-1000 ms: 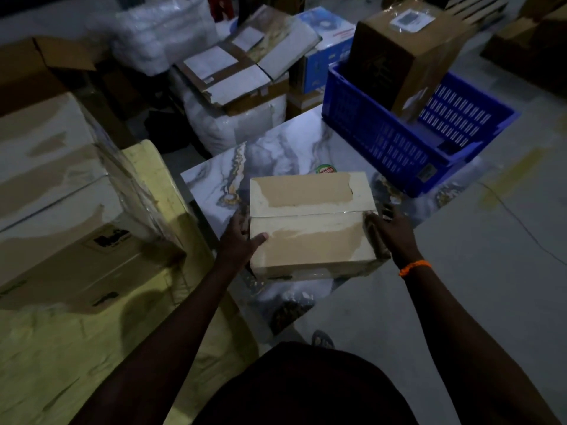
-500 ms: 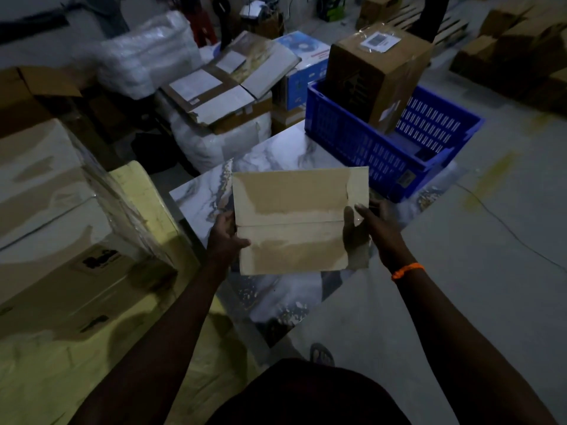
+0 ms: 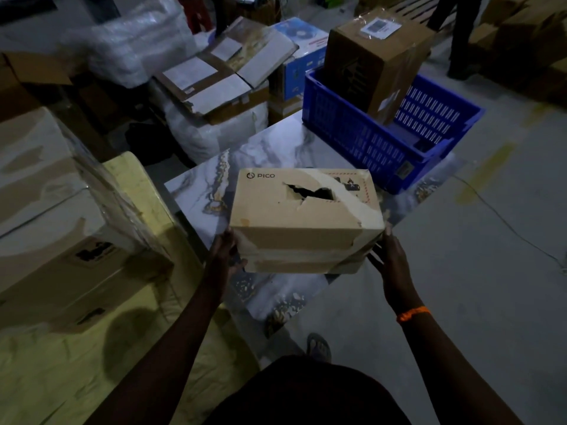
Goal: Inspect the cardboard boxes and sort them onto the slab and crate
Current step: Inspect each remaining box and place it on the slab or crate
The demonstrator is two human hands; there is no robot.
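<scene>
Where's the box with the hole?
Head view, centre: the torn tan cardboard box is held between the left hand and right hand over the marbled slab, near the blue plastic crate.

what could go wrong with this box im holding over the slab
The PICO box has a torn hole in its top face; tilting it might let contents snag or spill.
The right hand only presses one end while the left hand grips the other, so it could slip onto the slab.
</scene>
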